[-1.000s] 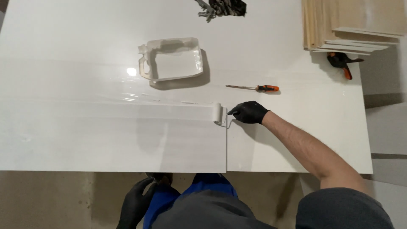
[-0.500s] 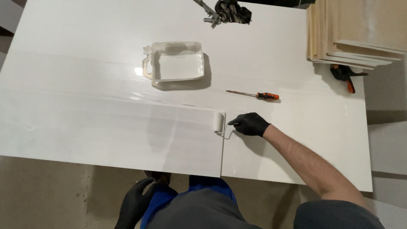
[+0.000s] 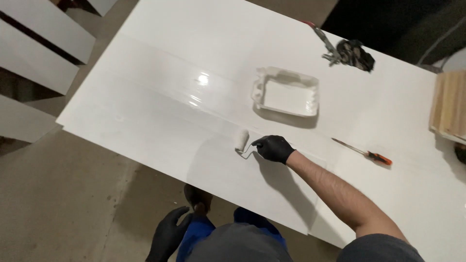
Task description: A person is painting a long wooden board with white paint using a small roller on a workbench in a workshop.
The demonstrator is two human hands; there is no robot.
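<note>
Small white foam paint roller [image 3: 241, 140] sits in my right hand [image 3: 274, 148], black-gloved grip closed on its wire handle, pressed to the glossy white bench [image 3: 160, 92]. Left hand [image 3: 167, 235] hangs empty. Beyond the roller, the white plastic paint tray [image 3: 285, 92]. I reckon my forearm risks smearing wet paint.

A broad, flat white panel [image 3: 160, 92] served as the work surface, glossy and wet-looking where light glared off its middle. On it sat a shallow white plastic paint tray [image 3: 286, 91], rectangular with a raised rim. Near the far edge lay a crumpled dark rag [image 3: 356, 54], touching a grey metal clamp [image 3: 326, 46]. Right of the tray, well apart from it, lay a thin screwdriver with an orange handle [image 3: 364, 152]. A small white paint roller [image 3: 241, 140] rested on the panel's near part. A stack of pale wooden boards [image 3: 449, 106] stood at the right edge.
</note>
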